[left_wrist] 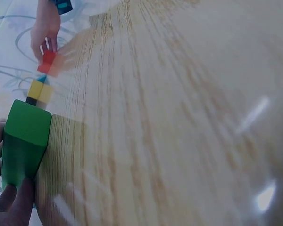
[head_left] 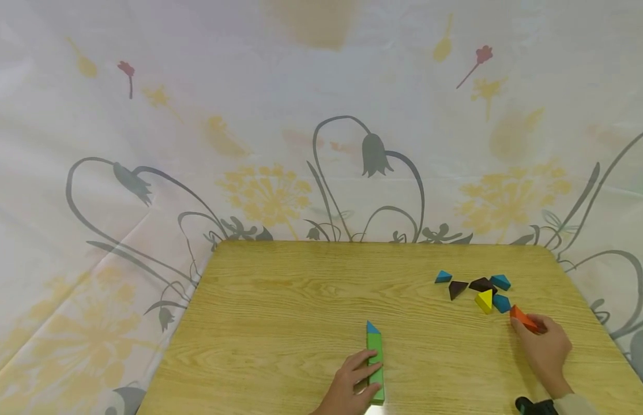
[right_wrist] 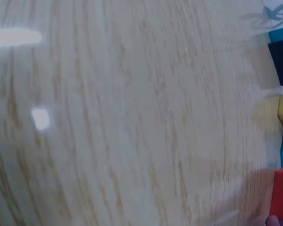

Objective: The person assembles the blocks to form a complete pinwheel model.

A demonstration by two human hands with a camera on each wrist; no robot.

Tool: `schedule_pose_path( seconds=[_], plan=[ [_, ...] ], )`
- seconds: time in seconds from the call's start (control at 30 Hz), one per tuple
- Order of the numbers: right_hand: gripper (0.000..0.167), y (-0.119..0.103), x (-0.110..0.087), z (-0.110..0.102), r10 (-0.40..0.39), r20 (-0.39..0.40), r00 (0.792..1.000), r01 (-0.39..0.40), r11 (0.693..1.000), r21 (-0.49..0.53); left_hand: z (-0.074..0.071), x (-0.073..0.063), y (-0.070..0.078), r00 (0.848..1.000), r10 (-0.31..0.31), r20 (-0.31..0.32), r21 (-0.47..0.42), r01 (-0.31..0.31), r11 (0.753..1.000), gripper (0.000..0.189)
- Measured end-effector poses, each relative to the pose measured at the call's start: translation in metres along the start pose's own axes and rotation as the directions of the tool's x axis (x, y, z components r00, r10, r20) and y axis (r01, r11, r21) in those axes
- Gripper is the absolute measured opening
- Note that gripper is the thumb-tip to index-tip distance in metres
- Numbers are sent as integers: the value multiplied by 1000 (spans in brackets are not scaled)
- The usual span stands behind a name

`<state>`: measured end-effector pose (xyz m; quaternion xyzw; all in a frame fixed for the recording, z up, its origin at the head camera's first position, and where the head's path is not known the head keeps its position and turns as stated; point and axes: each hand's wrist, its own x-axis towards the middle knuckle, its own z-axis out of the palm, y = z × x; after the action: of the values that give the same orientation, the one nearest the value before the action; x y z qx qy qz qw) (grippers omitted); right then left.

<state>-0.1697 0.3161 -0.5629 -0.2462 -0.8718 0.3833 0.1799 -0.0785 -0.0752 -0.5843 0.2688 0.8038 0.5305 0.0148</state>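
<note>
A long green block (head_left: 375,343) lies near the table's front, with a blue triangular block (head_left: 372,328) at its far end. My left hand (head_left: 352,383) holds the green block, its fingers across it; in the left wrist view the green block (left_wrist: 26,127) sits between the fingers. Over at the right, my right hand (head_left: 548,344) pinches a red-orange triangular block (head_left: 522,319) between thumb and fingers. In the right wrist view that block (right_wrist: 282,193) shows at the lower right edge, with only a fingertip beneath it.
Just beyond the right hand lies a loose group: a yellow block (head_left: 484,301), blue blocks (head_left: 501,303) and dark blocks (head_left: 457,289), with a small blue block (head_left: 443,276) at its left. The wooden table (head_left: 279,288) ends at a flower-printed sheet (head_left: 279,115) behind.
</note>
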Motion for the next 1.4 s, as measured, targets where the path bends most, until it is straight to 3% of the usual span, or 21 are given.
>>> schedule_pose_path(
  seconds=[0.13,0.37,0.5,0.7,0.9,1.07,1.23,1.4],
  plan=[
    [38,3,-3,-2,-9,-17,1000,10,1000,25,0,1,-1,1000,-11,5,3,11,1000,41],
    [39,6,-8,-2,0,-3,1000,0,997,72,1,-1,-7,997,67,-41,106,-62,992,38],
    [38,2,-13,-4,14,14,1000,-15,995,102,1,-1,-6,997,69,-32,114,-65,991,37],
    [35,-11,-21,1,-68,25,997,61,972,226,2,-1,-6,997,67,-26,99,-64,993,38],
    [31,-29,-28,7,-170,25,985,159,959,236,3,0,-9,992,119,-40,146,-112,983,37],
    [29,-44,-35,14,-252,72,965,221,930,294,5,-1,-11,991,131,-38,159,-123,980,37],
    [26,-59,-39,24,-367,122,922,310,890,335,4,-2,-10,994,105,-34,161,-99,982,38],
    [27,-72,-45,32,-415,169,894,329,865,380,3,-1,-7,995,94,-32,154,-88,984,38]
  ],
)
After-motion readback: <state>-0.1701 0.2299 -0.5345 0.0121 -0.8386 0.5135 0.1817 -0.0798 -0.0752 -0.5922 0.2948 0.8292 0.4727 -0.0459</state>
